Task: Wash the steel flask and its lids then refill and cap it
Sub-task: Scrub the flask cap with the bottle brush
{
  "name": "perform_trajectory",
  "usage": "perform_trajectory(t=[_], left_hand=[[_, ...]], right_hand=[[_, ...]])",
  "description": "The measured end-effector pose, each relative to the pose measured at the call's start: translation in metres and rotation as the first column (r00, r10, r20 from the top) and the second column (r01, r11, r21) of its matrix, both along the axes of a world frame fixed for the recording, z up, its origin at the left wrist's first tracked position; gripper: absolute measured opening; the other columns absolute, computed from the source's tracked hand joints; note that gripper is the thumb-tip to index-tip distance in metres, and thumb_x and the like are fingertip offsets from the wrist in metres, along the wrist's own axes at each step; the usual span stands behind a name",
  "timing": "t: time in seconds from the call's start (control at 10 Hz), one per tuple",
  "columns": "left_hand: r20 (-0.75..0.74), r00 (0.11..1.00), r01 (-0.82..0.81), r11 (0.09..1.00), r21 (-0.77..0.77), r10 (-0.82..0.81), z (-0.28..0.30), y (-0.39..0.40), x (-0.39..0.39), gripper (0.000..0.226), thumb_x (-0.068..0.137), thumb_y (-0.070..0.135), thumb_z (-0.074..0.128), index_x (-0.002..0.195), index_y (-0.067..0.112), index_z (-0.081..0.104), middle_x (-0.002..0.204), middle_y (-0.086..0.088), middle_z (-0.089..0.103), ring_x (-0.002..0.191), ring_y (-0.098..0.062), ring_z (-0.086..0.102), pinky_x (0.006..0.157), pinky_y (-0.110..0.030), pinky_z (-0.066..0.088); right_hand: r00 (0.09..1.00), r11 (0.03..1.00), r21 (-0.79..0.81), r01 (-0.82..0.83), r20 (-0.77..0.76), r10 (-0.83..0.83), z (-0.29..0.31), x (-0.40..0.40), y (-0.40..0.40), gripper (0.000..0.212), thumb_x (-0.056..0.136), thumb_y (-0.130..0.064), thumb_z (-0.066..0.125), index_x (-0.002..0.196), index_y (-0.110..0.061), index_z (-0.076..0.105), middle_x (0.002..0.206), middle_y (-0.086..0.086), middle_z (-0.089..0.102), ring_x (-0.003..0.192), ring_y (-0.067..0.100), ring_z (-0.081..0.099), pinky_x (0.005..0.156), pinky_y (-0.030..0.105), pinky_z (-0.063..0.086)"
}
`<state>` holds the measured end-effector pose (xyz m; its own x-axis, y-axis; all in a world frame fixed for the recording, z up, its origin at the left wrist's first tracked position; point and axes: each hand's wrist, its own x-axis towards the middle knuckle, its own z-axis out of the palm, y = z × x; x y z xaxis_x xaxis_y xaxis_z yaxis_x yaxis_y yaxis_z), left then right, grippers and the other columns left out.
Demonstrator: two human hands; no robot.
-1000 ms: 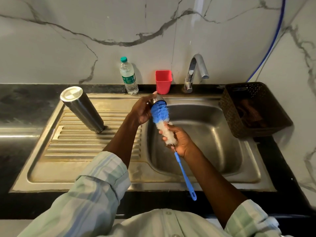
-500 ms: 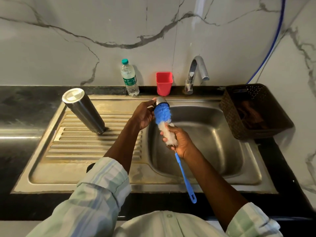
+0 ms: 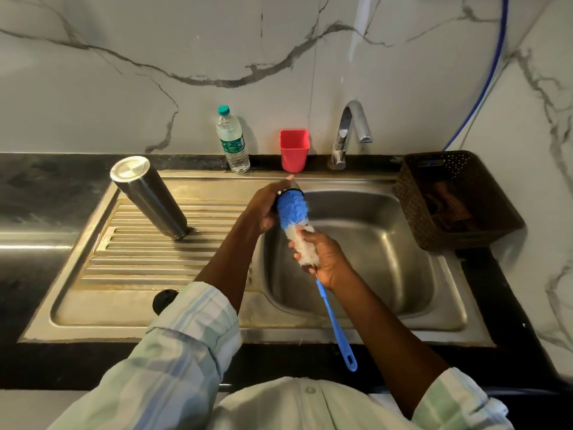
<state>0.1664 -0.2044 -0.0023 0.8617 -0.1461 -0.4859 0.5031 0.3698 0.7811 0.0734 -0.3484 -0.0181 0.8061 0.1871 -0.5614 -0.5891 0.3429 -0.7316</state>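
The person is standing at the sink and is scrubbing one lid of the flask; the left hand is curling its fingers around this small steel lid and is holding it above the left edge of the basin; the right hand is gripping the bottle brush at its white bristles, not at the long blue handle, and is pushing the blue bristle head into the lid; most of the lid is hiding behind the brush and the fingers, so I cannot tell how clean it is.

The steel flask is standing upside down on the ribbed drainboard, well apart from the hands, with its flat base up; to my judgement its body is already washed and is draining; a small dark round thing is lying at the front of the drainboard, half hidden by the left sleeve; perhaps it is the other lid, but I cannot say.

No water is running from the tap; a plastic water bottle and a red cup are standing at the back edge of the counter.

So the task is seeming about in the middle; the lid is needing rinsing; the refilling and the capping are not yet begun.
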Motion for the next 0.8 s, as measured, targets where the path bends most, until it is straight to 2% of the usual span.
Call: perform_trajectory(t=[0.1, 0.2, 0.3, 0.4, 0.5, 0.6, 0.7, 0.8], left_hand=[[-0.033, 0.986, -0.15, 0.946, 0.287, 0.166, 0.001, -0.013, -0.006, 0.038, 0.082, 0.046, 0.078, 0.087, 0.011, 0.064, 0.074, -0.006, 0.062, 0.059, -0.016, 0.057, 0.055, -0.024, 0.049], [0.031, 0.961, -0.267, 0.897, 0.351, 0.274, -0.002, -0.021, -0.007, 0.048, 0.073, 0.046, 0.085, 0.086, 0.006, 0.064, 0.067, -0.005, 0.061, 0.053, -0.015, 0.058, 0.051, -0.025, 0.049], [0.093, 0.97, -0.241, 0.912, 0.331, 0.223, -0.001, -0.029, -0.011, 0.042, 0.076, 0.041, 0.085, 0.082, 0.006, 0.062, 0.063, -0.006, 0.062, 0.054, -0.018, 0.061, 0.047, -0.025, 0.047], [0.092, 0.991, -0.117, 0.979, 0.17, 0.102, -0.003, -0.036, -0.017, 0.024, 0.094, 0.032, 0.065, 0.09, 0.01, 0.058, 0.08, -0.01, 0.063, 0.072, -0.022, 0.062, 0.056, -0.029, 0.052], [0.038, 0.997, -0.067, 0.989, 0.129, 0.062, -0.007, -0.049, -0.024, 0.028, 0.101, 0.034, 0.052, 0.1, 0.008, 0.061, 0.098, -0.015, 0.069, 0.084, -0.024, 0.067, 0.071, -0.032, 0.058], [0.006, 0.999, -0.051, 0.951, 0.305, 0.052, -0.003, -0.064, -0.027, 0.067, 0.079, 0.068, 0.066, 0.112, 0.01, 0.063, 0.106, -0.015, 0.072, 0.096, -0.028, 0.071, 0.087, -0.044, 0.058], [0.06, 0.983, -0.182, 0.87, 0.458, 0.174, 0.001, -0.075, -0.022, 0.058, 0.074, 0.057, 0.079, 0.098, 0.006, 0.065, 0.088, -0.014, 0.073, 0.078, -0.024, 0.072, 0.07, -0.034, 0.06], [0.027, 0.988, -0.15, 0.903, 0.402, 0.152, 0.002, -0.075, -0.017, 0.047, 0.088, 0.037, 0.072, 0.109, -0.004, 0.065, 0.095, -0.018, 0.071, 0.081, -0.028, 0.07, 0.067, -0.034, 0.056]], right_hand=[[0.868, 0.42, -0.892, 0.168, 0.335, 0.366, -0.002, -0.007, -0.008, 0.05, 0.093, -0.028, 0.06, 0.142, -0.027, 0.049, 0.1, 0.006, 0.068, 0.082, 0.025, 0.064, 0.067, 0.035, 0.051], [0.775, 0.011, -0.96, 0.281, 0.234, 0.587, -0.001, -0.01, -0.025, 0.061, 0.098, -0.033, 0.047, 0.154, -0.036, 0.022, 0.114, 0.007, 0.059, 0.099, 0.029, 0.061, 0.084, 0.041, 0.047], [0.804, 0.157, -0.965, 0.21, 0.262, 0.534, -0.008, -0.008, -0.037, 0.055, 0.095, -0.029, 0.054, 0.147, -0.036, 0.038, 0.109, 0.009, 0.064, 0.092, 0.028, 0.063, 0.078, 0.039, 0.052], [0.989, 0.985, -0.169, -0.024, 0.138, 0.048, -0.003, -0.005, -0.051, 0.028, 0.091, -0.019, 0.062, 0.119, -0.021, 0.064, 0.087, 0.013, 0.066, 0.055, 0.019, 0.059, 0.038, 0.022, 0.042], [0.996, 0.994, -0.107, 0.006, 0.093, 0.004, -0.001, -0.014, -0.063, 0.032, 0.09, -0.019, 0.065, 0.121, -0.012, 0.063, 0.079, 0.009, 0.067, 0.053, 0.017, 0.059, 0.036, 0.019, 0.037], [0.789, 0.304, -0.92, 0.246, 0.372, 0.489, -0.014, -0.02, -0.076, 0.052, 0.093, -0.024, 0.06, 0.143, -0.029, 0.046, 0.101, 0.005, 0.066, 0.085, 0.025, 0.065, 0.068, 0.037, 0.053], [0.741, 0.042, -0.953, 0.299, 0.26, 0.619, -0.015, -0.019, -0.08, 0.065, 0.094, -0.024, 0.055, 0.152, -0.035, 0.027, 0.111, 0.007, 0.061, 0.094, 0.028, 0.062, 0.079, 0.046, 0.052], [0.909, 0.691, -0.722, 0.027, 0.306, 0.284, -0.011, -0.012, -0.083, 0.046, 0.092, -0.021, 0.061, 0.138, -0.023, 0.053, 0.095, 0.009, 0.067, 0.074, 0.024, 0.065, 0.055, 0.03, 0.051]])
